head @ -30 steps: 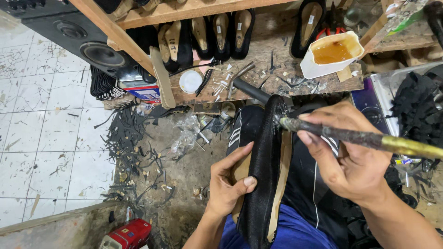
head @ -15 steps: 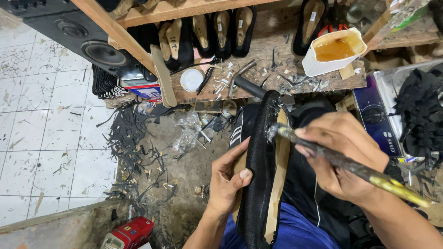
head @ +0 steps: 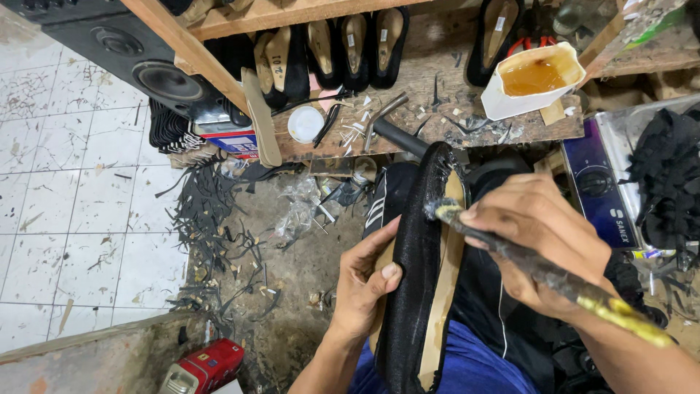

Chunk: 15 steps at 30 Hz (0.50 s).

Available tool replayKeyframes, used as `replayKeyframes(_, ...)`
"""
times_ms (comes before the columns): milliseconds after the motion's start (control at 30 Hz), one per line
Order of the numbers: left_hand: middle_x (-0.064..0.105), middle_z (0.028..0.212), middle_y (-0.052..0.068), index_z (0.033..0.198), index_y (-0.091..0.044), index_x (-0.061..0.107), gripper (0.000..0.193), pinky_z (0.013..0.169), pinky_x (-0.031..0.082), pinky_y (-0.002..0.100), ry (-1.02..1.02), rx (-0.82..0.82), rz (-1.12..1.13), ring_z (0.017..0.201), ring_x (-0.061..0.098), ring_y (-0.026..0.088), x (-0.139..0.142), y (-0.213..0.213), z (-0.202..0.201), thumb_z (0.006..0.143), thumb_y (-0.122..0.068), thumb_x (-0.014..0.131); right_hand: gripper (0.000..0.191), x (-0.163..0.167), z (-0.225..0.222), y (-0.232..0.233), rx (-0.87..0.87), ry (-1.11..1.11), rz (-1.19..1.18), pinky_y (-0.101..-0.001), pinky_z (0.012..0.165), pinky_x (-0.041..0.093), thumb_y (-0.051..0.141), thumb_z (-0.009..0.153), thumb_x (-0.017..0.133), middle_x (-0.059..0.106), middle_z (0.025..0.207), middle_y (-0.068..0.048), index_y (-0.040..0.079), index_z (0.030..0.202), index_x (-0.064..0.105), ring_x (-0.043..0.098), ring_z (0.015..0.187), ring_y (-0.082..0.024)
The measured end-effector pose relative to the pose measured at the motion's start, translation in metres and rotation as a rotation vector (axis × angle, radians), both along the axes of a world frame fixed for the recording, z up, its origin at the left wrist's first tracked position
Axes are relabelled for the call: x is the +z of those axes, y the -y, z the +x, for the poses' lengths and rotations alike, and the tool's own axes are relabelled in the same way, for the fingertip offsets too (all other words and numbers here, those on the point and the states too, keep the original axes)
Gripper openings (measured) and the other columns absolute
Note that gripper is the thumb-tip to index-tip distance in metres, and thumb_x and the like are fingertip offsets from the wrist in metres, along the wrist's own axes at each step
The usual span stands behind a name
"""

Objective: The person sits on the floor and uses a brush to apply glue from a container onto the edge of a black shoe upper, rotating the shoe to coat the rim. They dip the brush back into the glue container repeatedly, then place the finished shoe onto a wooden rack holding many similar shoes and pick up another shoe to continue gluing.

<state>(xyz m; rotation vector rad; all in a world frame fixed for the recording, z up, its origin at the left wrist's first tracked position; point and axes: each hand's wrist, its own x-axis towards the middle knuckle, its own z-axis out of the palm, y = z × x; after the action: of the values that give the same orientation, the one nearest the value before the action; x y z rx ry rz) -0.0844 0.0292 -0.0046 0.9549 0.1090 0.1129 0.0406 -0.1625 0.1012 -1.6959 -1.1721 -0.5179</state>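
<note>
The left hand [head: 368, 281] holds a black shoe upper [head: 419, 270] that is stretched on a last, with the tan insole [head: 445, 292] turned up. The thumb presses on the black side and the other fingers are hidden behind the shoe. The shoe stands on the person's lap, over the blue trousers [head: 467, 365], with its toe pointing toward the wooden bench [head: 437, 109].

The right hand [head: 536, 244] is closed around a long brush [head: 554, 273] that is crusted with dried glue. The bristle end touches the edge of the upper near the toe, where the black material meets the insole.

Compared with one second ago, the brush tip has moved from the far toe end down along the right rim of the shoe. The right hand came closer to the shoe, and the handle now points more down to the lower right. The left hand has kept almost the same grip.

On the bench, a white container of amber glue [head: 532, 76] stands well apart from the shoe. Several finished black soles [head: 350, 47] lean in a row on the shelf behind. Black scraps [head: 219, 219] lie on the floor at the left, near a red box [head: 208, 365].
</note>
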Motion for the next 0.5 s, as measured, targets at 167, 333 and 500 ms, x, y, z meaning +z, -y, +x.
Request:
replayKeyframes(167, 0.067, 0.129, 0.019, 0.154, 0.010, 0.054, 0.080, 0.096, 0.045, 0.033, -0.093, 0.024, -0.022, 0.101, 0.057, 0.019, -0.001, 0.000, 0.000, 0.089, -0.027, 0.083, 0.024, -0.008, -0.001, 0.003, 0.074, 0.102, -0.011, -0.0453, 0.083, 0.056, 0.001, 0.082, 0.076, 0.070, 0.100, -0.016, -0.005, 0.102, 0.065, 0.071, 0.090, -0.029)
replayKeyframes(333, 0.065, 0.139, 0.016, 0.148, 0.007, 0.052, 0.078, 0.113, 0.047, 0.035, -0.046, 0.020, 0.015, 0.127, 0.063, 0.021, 0.009, 0.000, 0.004, 0.088, -0.034, 0.079, 0.030, -0.002, -0.011, 0.013, 0.077, 0.099, -0.172, -0.0473, 0.093, 0.053, 0.008, 0.081, 0.073, 0.070, 0.104, -0.016, -0.005, 0.108, 0.069, 0.071, 0.100, -0.030)
replayKeyframes(500, 0.066, 0.138, 0.016, 0.149, 0.006, 0.052, 0.077, 0.111, 0.048, 0.035, -0.101, 0.037, -0.007, 0.125, 0.064, 0.022, 0.017, 0.001, 0.008, 0.088, -0.034, 0.078, 0.028, -0.004, -0.009, 0.014, 0.085, 0.117, -0.179, -0.0500, 0.096, 0.050, 0.010, 0.081, 0.072, 0.070, 0.105, -0.015, -0.003, 0.106, 0.069, 0.068, 0.102, -0.029)
